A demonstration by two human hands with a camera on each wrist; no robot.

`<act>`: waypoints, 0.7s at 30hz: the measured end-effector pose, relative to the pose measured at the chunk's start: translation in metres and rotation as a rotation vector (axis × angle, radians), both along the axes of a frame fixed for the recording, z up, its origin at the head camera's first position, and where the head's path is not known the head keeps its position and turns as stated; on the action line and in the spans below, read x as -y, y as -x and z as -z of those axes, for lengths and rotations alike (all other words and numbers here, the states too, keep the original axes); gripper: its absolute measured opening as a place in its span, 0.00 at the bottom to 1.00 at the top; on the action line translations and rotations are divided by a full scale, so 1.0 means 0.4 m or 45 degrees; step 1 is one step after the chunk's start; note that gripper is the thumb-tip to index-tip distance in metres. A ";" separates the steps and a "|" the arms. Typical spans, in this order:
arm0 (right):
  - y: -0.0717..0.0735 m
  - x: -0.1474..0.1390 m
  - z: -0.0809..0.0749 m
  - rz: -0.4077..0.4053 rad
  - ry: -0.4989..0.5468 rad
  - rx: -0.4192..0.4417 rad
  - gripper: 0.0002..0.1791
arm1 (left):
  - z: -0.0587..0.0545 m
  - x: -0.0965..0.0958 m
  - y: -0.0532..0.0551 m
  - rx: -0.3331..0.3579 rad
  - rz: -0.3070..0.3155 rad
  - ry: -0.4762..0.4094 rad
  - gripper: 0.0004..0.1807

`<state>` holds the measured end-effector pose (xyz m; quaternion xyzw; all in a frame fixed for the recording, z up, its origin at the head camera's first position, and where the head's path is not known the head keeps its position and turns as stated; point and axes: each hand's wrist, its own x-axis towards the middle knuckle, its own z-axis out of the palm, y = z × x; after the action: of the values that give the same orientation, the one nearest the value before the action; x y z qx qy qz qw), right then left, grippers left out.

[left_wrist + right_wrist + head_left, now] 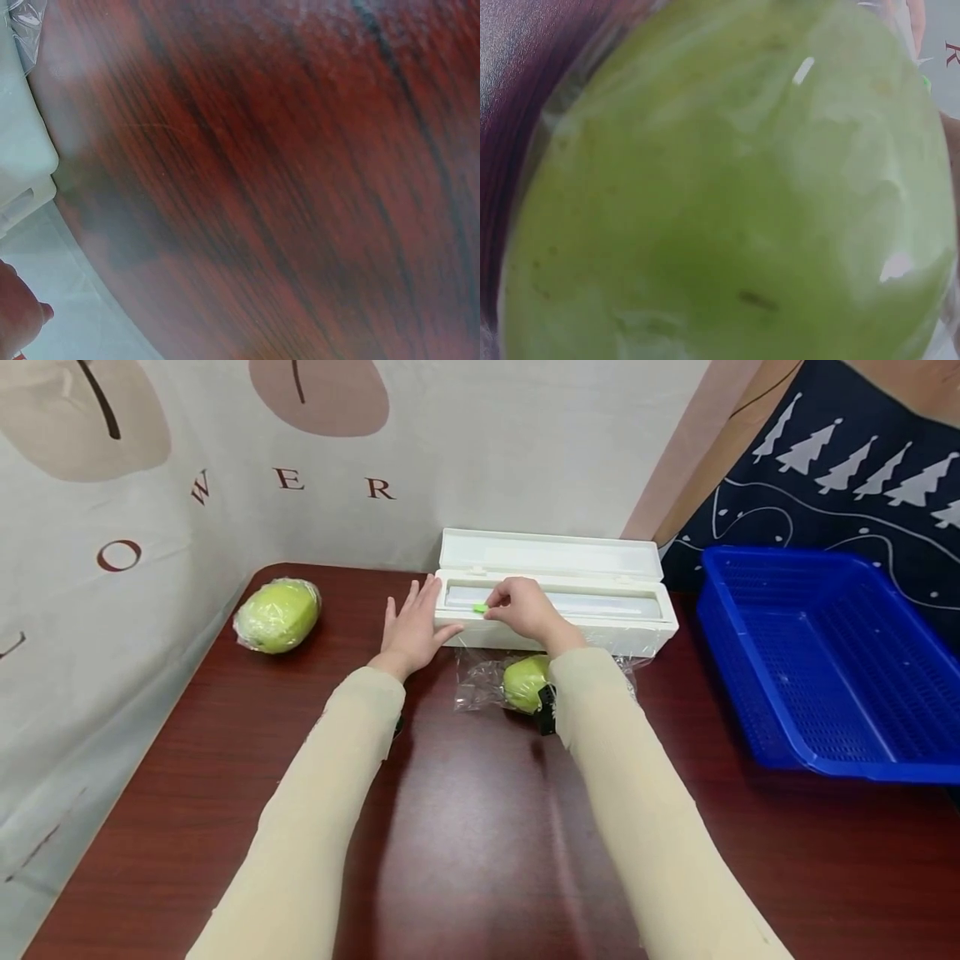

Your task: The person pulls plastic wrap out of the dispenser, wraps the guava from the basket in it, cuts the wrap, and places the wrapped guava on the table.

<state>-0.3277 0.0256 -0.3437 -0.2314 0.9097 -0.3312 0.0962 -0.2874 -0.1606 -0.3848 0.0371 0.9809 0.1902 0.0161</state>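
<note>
A white cling film dispenser point(570, 637) stands at the back of the table with its lid raised. My left hand point(412, 627) rests against its left end, fingers spread and straight. With thumb and forefinger, my right hand point(528, 610) pinches the small green slide cutter point(480, 608) near the left of the front edge. Just in front of the dispenser, a green fruit point(523, 683) lies on see-through cling film point(480, 687), partly hidden by the right sleeve. This film-covered fruit point(735, 187) fills most of the right wrist view. The left wrist view catches the dispenser's corner point(26, 135).
Another green fruit point(277, 616), wrapped in film, sits at the table's back left corner. On the right stands a blue plastic basket point(757, 693). A printed white cloth point(315, 527) hangs behind the brown table point(465, 860).
</note>
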 end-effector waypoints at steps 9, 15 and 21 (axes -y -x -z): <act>0.002 -0.031 0.003 0.029 0.035 0.003 0.10 | 0.000 -0.003 0.002 -0.002 0.001 0.001 0.46; 0.003 -0.041 0.009 0.045 0.049 0.011 0.11 | 0.005 0.003 -0.002 -0.002 -0.004 -0.004 0.46; 0.003 -0.048 0.008 0.052 0.067 0.027 0.11 | 0.005 0.000 -0.001 -0.004 0.001 -0.012 0.46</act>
<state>-0.3288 0.0447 -0.3467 -0.2118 0.9041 -0.3593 0.0930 -0.2869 -0.1607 -0.3866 0.0378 0.9800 0.1948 0.0145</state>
